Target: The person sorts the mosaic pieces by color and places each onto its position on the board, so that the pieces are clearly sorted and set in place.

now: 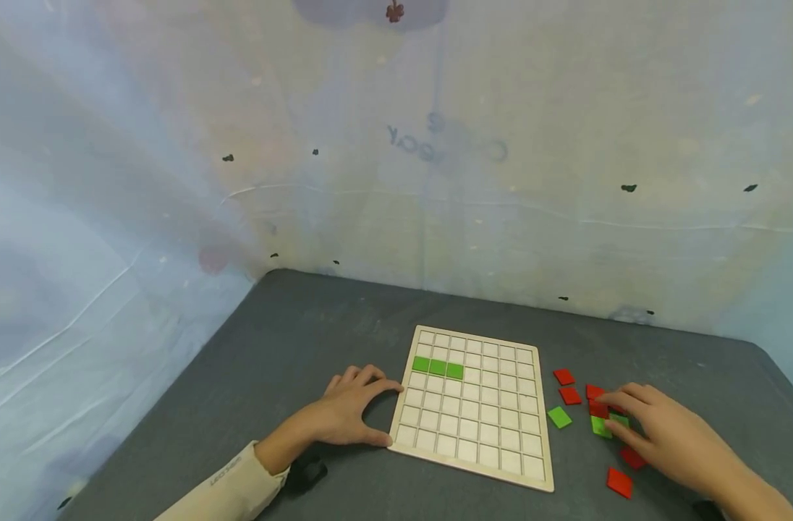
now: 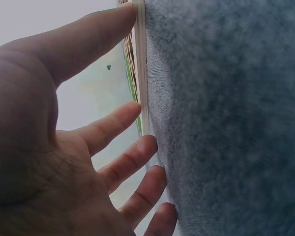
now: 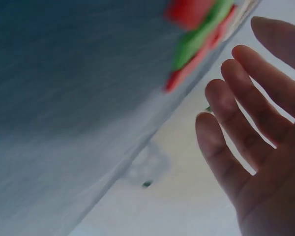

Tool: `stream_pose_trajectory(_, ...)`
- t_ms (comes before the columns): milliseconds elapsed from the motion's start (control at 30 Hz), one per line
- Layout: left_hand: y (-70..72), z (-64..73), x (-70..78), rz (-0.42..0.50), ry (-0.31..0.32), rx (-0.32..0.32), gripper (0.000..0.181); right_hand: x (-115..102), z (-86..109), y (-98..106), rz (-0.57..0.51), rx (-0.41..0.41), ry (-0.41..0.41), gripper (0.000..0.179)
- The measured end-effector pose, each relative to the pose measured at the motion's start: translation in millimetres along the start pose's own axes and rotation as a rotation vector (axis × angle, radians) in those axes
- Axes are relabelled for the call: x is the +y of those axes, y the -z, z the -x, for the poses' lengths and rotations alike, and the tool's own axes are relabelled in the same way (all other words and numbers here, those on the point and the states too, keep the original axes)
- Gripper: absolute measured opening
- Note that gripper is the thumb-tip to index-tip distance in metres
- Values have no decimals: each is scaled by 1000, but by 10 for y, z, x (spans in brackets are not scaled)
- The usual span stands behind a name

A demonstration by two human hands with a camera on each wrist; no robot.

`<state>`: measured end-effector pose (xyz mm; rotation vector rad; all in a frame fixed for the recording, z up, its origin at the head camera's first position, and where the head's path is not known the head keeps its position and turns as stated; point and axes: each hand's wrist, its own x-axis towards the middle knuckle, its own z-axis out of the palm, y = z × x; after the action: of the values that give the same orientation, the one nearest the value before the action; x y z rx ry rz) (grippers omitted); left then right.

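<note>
A wooden grid board [image 1: 472,405] lies on the dark table, with three green tiles [image 1: 438,367] side by side in one row at its left. My left hand [image 1: 344,409] is at the board's left edge, thumb and index fingertips touching it; the left wrist view shows the fingers [image 2: 132,152] spread and the board's edge [image 2: 141,73]. To the right, my right hand [image 1: 670,434] hovers over a loose pile of red tiles [image 1: 598,409] and green tiles [image 1: 600,427]. In the right wrist view its fingers [image 3: 221,98] are extended, with nothing between them.
Between board and pile lie a single green tile [image 1: 559,417] and two red tiles [image 1: 570,396]. Another red tile [image 1: 619,483] is nearer the front. A pale printed curtain [image 1: 475,217] hangs behind the dark tabletop [image 1: 344,318].
</note>
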<state>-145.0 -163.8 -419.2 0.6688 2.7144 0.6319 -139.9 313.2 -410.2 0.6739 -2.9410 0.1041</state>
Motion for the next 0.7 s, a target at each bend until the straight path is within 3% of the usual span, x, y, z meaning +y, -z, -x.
stream_pose_trajectory(233,10,10,10,7,0,0,73,222,192,-133,-5,6,-74,31)
stream_pose_trajectory(500,2,40,3,12,-11,9,73,169,193,-230,-25,-13,-80,35)
stream_pose_trajectory(700,-13,19,-11,5,-9,7,73,163,181,-245,-36,-86,-155,42)
